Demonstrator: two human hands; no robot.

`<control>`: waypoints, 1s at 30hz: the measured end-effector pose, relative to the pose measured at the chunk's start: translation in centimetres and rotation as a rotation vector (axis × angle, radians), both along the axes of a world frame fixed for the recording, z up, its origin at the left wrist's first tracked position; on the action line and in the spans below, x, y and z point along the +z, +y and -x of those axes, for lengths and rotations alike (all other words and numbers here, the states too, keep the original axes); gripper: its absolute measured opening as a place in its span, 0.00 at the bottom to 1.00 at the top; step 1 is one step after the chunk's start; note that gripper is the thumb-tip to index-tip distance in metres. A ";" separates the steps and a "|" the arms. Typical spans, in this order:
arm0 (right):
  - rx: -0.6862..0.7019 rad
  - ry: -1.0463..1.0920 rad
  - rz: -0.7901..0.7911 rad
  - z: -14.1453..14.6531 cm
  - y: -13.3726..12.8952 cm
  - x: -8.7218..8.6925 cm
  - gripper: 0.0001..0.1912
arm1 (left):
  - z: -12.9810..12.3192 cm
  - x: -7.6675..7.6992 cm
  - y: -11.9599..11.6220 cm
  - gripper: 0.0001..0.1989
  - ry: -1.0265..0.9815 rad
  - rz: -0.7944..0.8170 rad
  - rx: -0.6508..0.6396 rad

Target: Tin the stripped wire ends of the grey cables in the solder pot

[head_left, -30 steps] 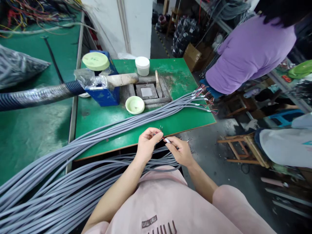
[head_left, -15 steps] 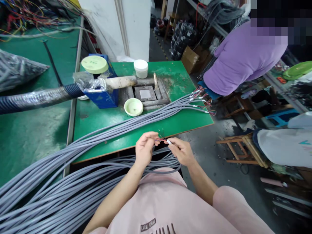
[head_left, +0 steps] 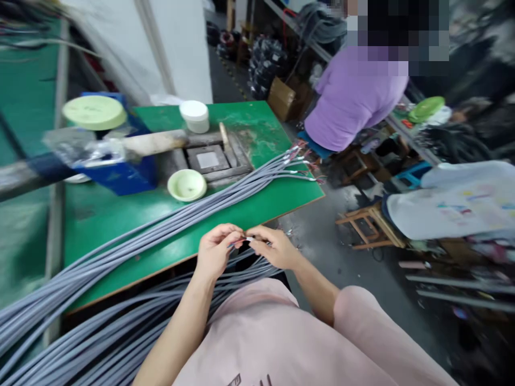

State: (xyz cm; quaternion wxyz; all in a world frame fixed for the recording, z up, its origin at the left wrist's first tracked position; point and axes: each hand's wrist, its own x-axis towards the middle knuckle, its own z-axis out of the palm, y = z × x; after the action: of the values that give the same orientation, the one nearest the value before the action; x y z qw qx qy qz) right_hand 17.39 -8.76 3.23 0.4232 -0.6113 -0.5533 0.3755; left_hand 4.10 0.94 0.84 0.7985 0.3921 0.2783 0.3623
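Note:
Just in front of my body, at the table's front edge, both hands meet over the end of a grey cable. My left hand (head_left: 218, 251) pinches its thin coloured wires (head_left: 235, 244) between thumb and fingers. My right hand (head_left: 277, 247) is closed on the cable end, by its white wrapped part (head_left: 249, 239). Fingertips hide most of the wires. Beneath my hands a bundle of grey cables (head_left: 140, 308) runs off to the lower left. Another bundle of grey cables (head_left: 225, 202) lies across the green table (head_left: 257, 214), its stripped wire ends fanned out at the right.
A soldering pot (head_left: 208, 160) is set into the table, with a pale green bowl (head_left: 187, 185) and a white tub (head_left: 195, 116) beside it. A blue box (head_left: 132, 174) carries a duct hose. A person in purple (head_left: 354, 102) sits beyond; a wooden stool (head_left: 370, 228) stands right.
My view has swung to the right, so the table sits further left in it. My hands have drawn closer together, and the wire tips that stuck up are now mostly hidden between my fingers.

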 end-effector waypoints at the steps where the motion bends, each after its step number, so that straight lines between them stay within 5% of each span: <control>1: -0.016 -0.013 -0.019 0.0 0.2 0.2 0.14 | -0.2 -0.2 -0.1 0.08 0.020 -0.004 0.035; 6: -0.119 -0.127 -0.101 1.0 1.1 0.7 0.23 | -0.8 -1.1 -1.0 0.12 -0.013 0.162 0.034; 12: -0.175 -0.112 -0.218 2.6 1.6 -0.7 0.12 | -0.8 -1.4 -1.7 0.17 -0.027 0.328 -0.083; 17: -0.288 -0.128 -0.250 2.2 2.2 -1.4 0.15 | -1.3 -0.9 -2.1 0.13 -0.056 0.209 0.007; 24: -0.289 -0.243 -0.356 1.4 2.0 -1.6 0.13 | -1.0 -0.8 -2.3 0.08 0.113 -0.112 0.298; 30: -0.314 -0.234 -0.369 1.5 2.2 -1.9 0.12 | -0.5 -1.1 -2.3 0.06 0.221 -0.147 0.288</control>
State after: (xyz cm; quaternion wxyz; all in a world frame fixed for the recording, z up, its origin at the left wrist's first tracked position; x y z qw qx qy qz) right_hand 15.88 -6.51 1.36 0.5134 -0.6414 -0.5562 0.1249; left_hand 4.65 -1.38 -0.22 0.6722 0.4427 0.3903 0.4470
